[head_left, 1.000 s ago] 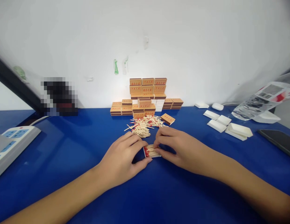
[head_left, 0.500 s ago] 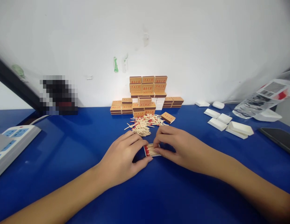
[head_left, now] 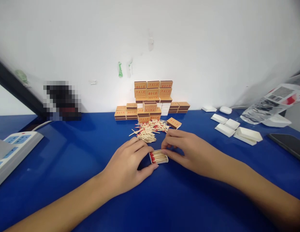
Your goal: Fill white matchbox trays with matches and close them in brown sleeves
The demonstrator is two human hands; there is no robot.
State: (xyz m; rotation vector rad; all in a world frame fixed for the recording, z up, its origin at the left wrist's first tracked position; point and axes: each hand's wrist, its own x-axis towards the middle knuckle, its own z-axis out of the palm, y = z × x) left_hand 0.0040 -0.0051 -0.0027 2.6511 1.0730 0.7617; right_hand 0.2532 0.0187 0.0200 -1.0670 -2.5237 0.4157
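Note:
A small white matchbox tray (head_left: 161,163) lies on the blue table in front of me, filled with red-tipped matches (head_left: 157,156). Thumb and index finger of my left hand (head_left: 130,164) grip its left end from the near and far sides. At the tray's far right corner is my right hand (head_left: 181,146), its fingers curled and thumb and index fingertips together; whether anything is between them is hidden. Just beyond both hands spreads a heap of loose matches (head_left: 148,132). A closed orange matchbox (head_left: 174,122) lies beside the heap on the right.
Several orange matchboxes (head_left: 153,93) are stacked against the wall. Empty white trays (head_left: 224,129) lie to the right, near a white earbud case (head_left: 225,110), a plastic bottle (head_left: 261,104) and a black phone (head_left: 288,145). A power strip (head_left: 24,151) sits at the left edge.
My right fingers have drawn back slightly to the right and up from the matches, uncovering the tray's right end. My left hand keeps its hold on the tray.

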